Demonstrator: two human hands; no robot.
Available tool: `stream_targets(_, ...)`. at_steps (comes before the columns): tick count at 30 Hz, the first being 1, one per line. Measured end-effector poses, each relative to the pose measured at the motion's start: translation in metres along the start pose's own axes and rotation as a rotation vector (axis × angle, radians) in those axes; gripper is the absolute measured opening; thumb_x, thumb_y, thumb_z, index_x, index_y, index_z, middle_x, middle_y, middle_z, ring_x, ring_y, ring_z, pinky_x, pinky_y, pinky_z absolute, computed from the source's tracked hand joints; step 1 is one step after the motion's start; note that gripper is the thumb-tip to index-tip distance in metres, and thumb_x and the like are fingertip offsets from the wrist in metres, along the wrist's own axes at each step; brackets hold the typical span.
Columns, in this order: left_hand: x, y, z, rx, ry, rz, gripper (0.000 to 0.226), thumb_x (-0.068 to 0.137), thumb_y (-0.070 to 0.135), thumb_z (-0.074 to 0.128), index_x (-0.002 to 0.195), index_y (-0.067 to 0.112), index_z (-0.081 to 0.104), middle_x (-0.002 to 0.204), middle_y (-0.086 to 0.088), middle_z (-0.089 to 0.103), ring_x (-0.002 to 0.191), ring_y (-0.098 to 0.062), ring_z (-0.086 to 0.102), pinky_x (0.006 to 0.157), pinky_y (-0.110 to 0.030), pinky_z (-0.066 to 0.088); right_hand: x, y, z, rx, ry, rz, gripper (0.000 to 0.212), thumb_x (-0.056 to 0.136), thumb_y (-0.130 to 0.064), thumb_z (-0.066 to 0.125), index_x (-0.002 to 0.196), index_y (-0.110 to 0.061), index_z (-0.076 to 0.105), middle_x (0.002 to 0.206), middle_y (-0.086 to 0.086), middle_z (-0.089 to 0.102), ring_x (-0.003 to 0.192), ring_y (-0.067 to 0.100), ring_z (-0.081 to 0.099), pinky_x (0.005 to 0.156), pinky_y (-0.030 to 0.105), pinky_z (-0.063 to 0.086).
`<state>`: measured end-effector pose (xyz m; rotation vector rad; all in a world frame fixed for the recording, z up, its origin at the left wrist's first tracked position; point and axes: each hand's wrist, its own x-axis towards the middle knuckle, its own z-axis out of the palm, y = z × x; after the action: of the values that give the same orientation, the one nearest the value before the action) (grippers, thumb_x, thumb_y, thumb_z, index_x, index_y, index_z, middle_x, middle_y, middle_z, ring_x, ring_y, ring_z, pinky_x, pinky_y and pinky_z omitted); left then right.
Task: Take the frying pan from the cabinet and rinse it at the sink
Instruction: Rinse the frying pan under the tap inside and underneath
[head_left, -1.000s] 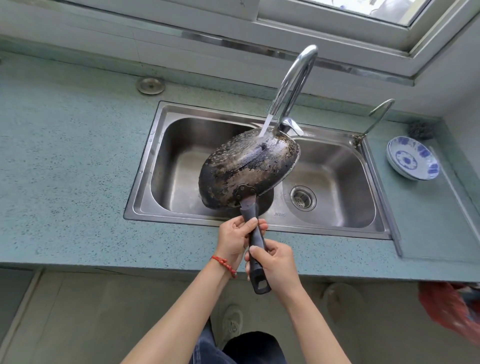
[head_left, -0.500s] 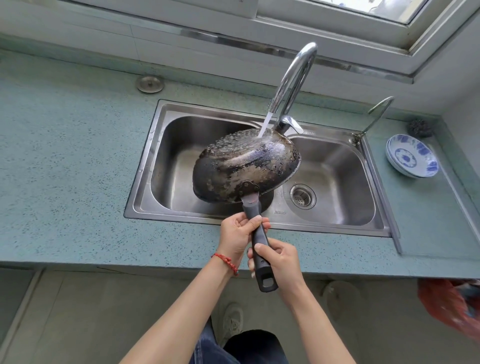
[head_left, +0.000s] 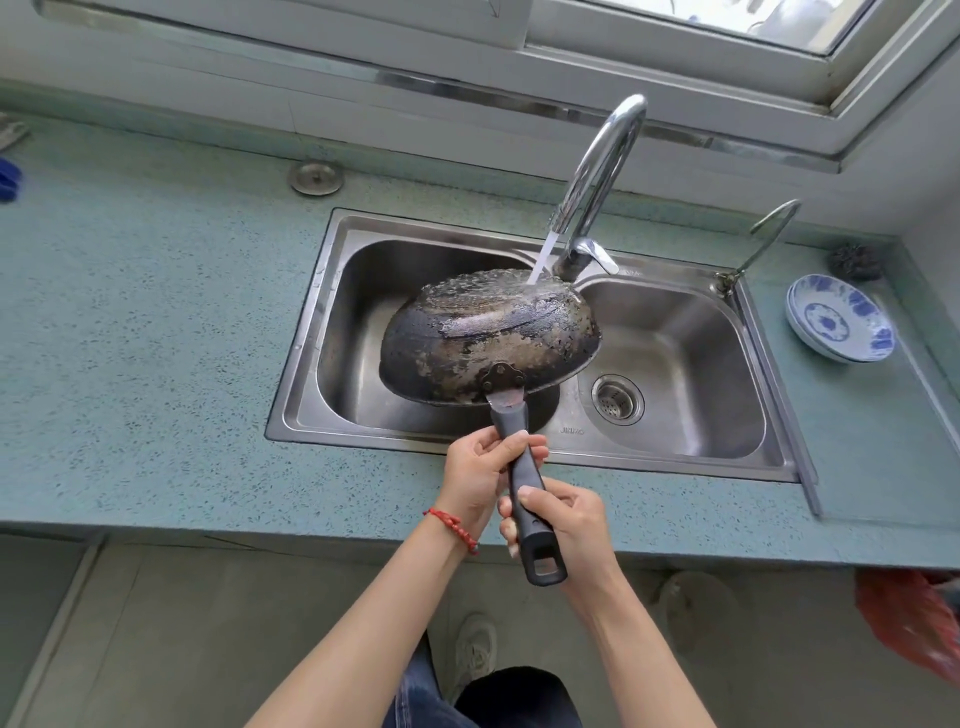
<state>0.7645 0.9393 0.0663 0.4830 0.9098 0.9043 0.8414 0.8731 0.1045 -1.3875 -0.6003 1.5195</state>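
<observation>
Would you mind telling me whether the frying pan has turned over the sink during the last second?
Yes. The frying pan has rotated anticlockwise: its far rim swung left of the faucet, lying flatter across the sink.

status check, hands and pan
Left hand and right hand grip pan handle. Pan underside up under running tap, over sink. Nothing in the way.

The frying pan (head_left: 488, 338) shows only its scorched underside; its inside faces away and cannot be seen. It covers most of the floor of the left sink (head_left: 332, 332) basin, drain included. Both palms are hidden: the left hand (head_left: 480, 475) and right hand (head_left: 563, 522) curl round the handle (head_left: 524, 483), covering parts of it. The blue object (head_left: 8, 179) and red bag (head_left: 914, 621) are cut off by the picture's edges. The dark clump (head_left: 854, 261) beside the bowl (head_left: 839, 318) is too small to identify.
</observation>
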Motion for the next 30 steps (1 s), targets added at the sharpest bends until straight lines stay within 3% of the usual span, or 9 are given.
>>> stream_targets(5,0.0,-0.003,-0.002,-0.106,-0.029,-0.102,0.013,0.087,-0.003,0.047,0.082,-0.005,0.059,0.062,-0.004,0.071,0.058,-0.012,0.067,0.06,-0.02,0.056,-0.003,0.006,-0.001,-0.132,0.071,-0.038,0.022,0.084,0.011,0.047,0.065,0.004,0.056,0.054,0.013,0.055,0.039,0.021,0.05,0.036,0.025,0.043)
stream_targets(12,0.001,-0.012,-0.003,-0.141,-0.084,-0.158,0.017,0.088,-0.003,0.043,0.082,-0.003,0.059,0.063,-0.003,0.072,0.059,-0.01,0.067,0.06,-0.019,0.055,-0.004,0.018,-0.011,-0.258,0.124,-0.062,0.023,0.08,0.005,0.053,0.06,-0.004,0.058,0.055,0.017,0.055,0.04,0.023,0.051,0.041,0.027,0.044)
stream_targets(18,-0.001,-0.018,-0.006,-0.173,-0.099,-0.182,0.019,0.089,-0.002,0.041,0.085,-0.003,0.059,0.065,-0.002,0.072,0.06,-0.009,0.067,0.059,-0.019,0.055,-0.006,0.022,-0.014,-0.361,0.157,-0.059,0.027,0.082,0.006,0.052,0.057,-0.006,0.057,0.044,0.007,0.056,0.038,0.02,0.051,0.043,0.025,0.041)
stream_targets(26,-0.003,-0.014,-0.001,-0.145,-0.1,-0.153,0.016,0.087,-0.004,0.044,0.084,-0.003,0.059,0.065,-0.003,0.072,0.061,-0.01,0.068,0.06,-0.02,0.055,-0.009,0.017,-0.015,-0.25,0.134,-0.052,0.029,0.082,0.007,0.051,0.058,-0.006,0.061,0.054,0.016,0.057,0.039,0.022,0.051,0.04,0.026,0.045)
stream_targets(30,-0.007,-0.011,0.005,-0.146,-0.105,-0.115,0.014,0.086,-0.006,0.045,0.083,-0.003,0.059,0.065,-0.004,0.072,0.061,-0.011,0.068,0.06,-0.02,0.055,-0.012,0.011,-0.018,-0.147,0.072,-0.035,0.012,0.077,-0.004,0.055,0.067,0.002,0.06,0.061,0.018,0.057,0.043,0.024,0.051,0.038,0.026,0.045)
